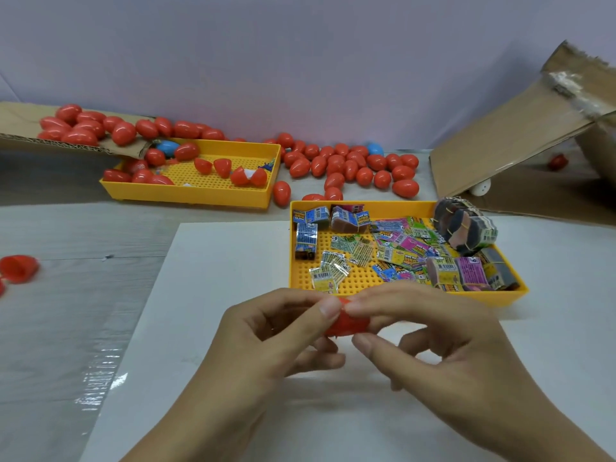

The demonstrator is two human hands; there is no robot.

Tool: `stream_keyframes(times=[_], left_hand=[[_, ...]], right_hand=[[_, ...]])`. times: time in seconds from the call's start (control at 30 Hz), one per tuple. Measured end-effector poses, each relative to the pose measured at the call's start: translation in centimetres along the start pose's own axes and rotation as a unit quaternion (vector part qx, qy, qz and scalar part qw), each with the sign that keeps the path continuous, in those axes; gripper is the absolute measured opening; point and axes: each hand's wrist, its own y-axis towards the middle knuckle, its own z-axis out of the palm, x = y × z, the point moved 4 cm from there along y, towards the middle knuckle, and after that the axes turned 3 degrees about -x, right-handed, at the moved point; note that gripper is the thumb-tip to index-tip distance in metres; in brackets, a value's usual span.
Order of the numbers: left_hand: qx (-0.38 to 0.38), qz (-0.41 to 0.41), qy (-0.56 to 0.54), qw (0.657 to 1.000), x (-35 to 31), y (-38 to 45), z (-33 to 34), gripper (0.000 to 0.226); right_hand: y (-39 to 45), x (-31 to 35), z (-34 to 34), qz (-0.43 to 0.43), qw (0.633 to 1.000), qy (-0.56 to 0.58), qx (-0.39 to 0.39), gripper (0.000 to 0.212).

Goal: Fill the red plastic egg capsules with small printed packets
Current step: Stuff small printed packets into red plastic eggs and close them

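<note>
- Both hands up front, over the white sheet (233, 378): left hand (266, 341) and right hand (443, 338) pinching one red egg capsule (346, 323) between thumbs and fingertips, fingers curled round it.
- Just beyond, right of centre: yellow tray (493, 300) loaded with small printed packets (396, 248), loose and in banded bundles (466, 226).
- Far left edge: open red capsule half (18, 268) on the grey table (66, 328).
- Farther back, left: second yellow tray (186, 195) holding capsule halves and whole eggs.
- Back centre: heap of closed red eggs (350, 165), one blue egg (376, 149) among them.
- Back left: cardboard flap (13, 123) carrying more red eggs.
- Far right: tilted cardboard box (520, 135).
</note>
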Motion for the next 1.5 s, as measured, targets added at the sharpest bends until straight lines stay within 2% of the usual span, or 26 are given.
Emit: stream_keyframes(times=[0.1,0.2,0.3,0.43,0.8,1.2,1.33,1.5], left_hand=[[0.011,0.005,0.009,1.000,0.0,0.1,-0.3,0.037],[0.029,0.019,0.020,0.999,0.1,0.0,-0.3,0.043],[0.037,0.037,0.044,0.998,0.2,0.0,-0.4,0.048],[0.049,0.042,0.041,0.997,0.1,0.1,-0.4,0.050],[0.050,0.011,0.043,0.998,0.5,0.3,-0.5,0.050],[0.049,0.064,0.052,0.995,0.4,0.3,-0.6,0.047],[0.020,0.101,0.049,0.993,-0.4,0.6,-1.1,0.048],[-0.013,0.147,0.039,0.988,-1.5,0.6,-1.5,0.046]], right_hand=[[0.1,-0.6,-0.2,0.120,0.984,0.133,-0.014,0.020],[0.5,-0.7,-0.1,0.182,0.976,0.118,0.004,0.026],[0.5,-1.0,0.2,0.206,0.969,0.138,0.020,0.030],[0.3,-0.9,0.1,0.170,0.975,0.143,0.004,0.020],[-0.2,-0.5,0.3,0.029,0.999,0.001,-0.037,0.027],[0.1,-0.5,0.1,-0.009,1.000,0.000,-0.025,0.030],[1.2,-0.6,-1.0,-0.052,0.991,-0.120,-0.021,0.045],[3.3,-1.0,-2.3,-0.091,0.966,-0.224,-0.095,0.034]])
